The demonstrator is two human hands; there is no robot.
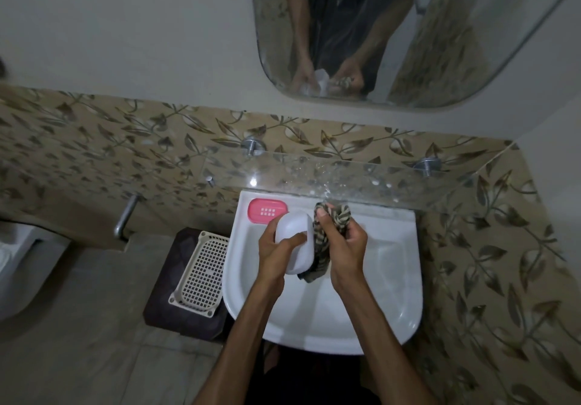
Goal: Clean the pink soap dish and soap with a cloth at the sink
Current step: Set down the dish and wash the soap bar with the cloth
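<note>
A white soap-dish lid is held over the sink by the left hand, fingers curled round its edges; it is judged light, rigid and slippery when wet (best gripped across the rims). The striped cloth, soft and limp, is bunched in the right hand. The pink soap dish rests on the sink's back ledge

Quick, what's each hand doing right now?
Left hand: holds the white soap dish part.
Right hand: grips the striped cloth.
</note>
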